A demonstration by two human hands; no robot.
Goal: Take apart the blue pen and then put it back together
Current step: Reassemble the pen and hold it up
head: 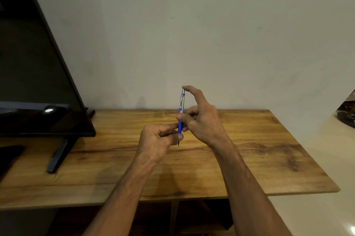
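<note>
Head view: tabletop (249, 159), monitor (38, 82) at its left. My right hand (201, 120) and left hand (159, 139) pinch the blue pen (180, 118) upright above tabletop centre. Light, slim, slippery; I'd grip the rubbery blue section.

Wooden table (249, 159), plain wall (192, 24), television (38, 82)

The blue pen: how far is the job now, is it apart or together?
The blue pen looks whole: no loose parts lie on the wooden table. In hand: the left hand pinches the tip end; the right hand holds the barrel, forefinger on the top. Whether disassembly is ahead or reassembly is finished, I cannot tell.
</note>
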